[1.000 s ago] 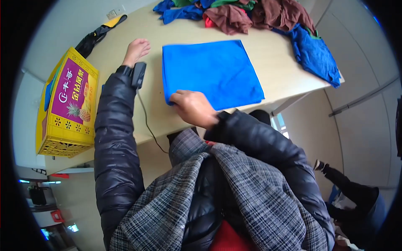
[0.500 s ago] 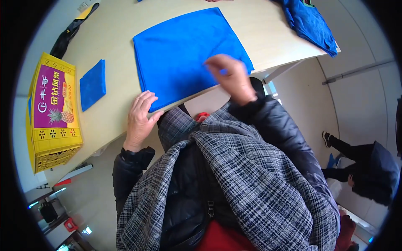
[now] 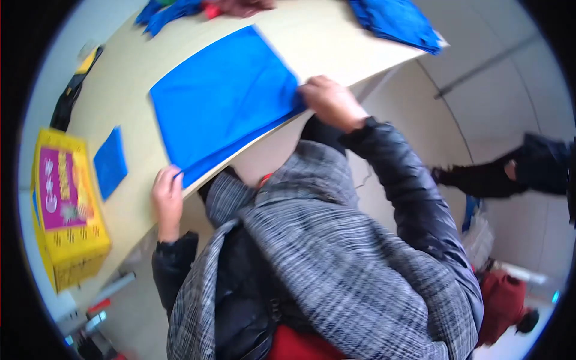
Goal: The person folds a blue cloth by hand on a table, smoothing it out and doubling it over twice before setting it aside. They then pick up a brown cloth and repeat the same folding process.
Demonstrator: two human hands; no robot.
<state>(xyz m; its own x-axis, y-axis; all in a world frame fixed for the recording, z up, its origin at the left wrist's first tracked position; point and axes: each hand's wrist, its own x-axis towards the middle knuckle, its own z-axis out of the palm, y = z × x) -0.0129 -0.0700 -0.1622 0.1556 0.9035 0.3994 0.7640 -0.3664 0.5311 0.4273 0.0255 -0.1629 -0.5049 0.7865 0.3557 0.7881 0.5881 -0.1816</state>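
Both hands on the near corners of the blue cloth at the table edge; slip risk.

Left to right: yellow box point(image 3: 69, 210) at 9 o'clock, small folded blue cloth point(image 3: 110, 162) just beside it, then the big blue cloth point(image 3: 225, 99) flat on the table point(image 3: 336, 36), its near edge right along the table's lip. Left hand point(image 3: 167, 198) pinches the near-left corner at 8 o'clock of the cloth; right hand point(image 3: 327, 102) is closed over the near-right corner at 4 o'clock, though motion blur hides whether fingers are under the fabric. Risks: uneven pull skews the cloth; a weak right-hand grip drops that corner off the edge; dragging it far left could nudge the small folded piece.
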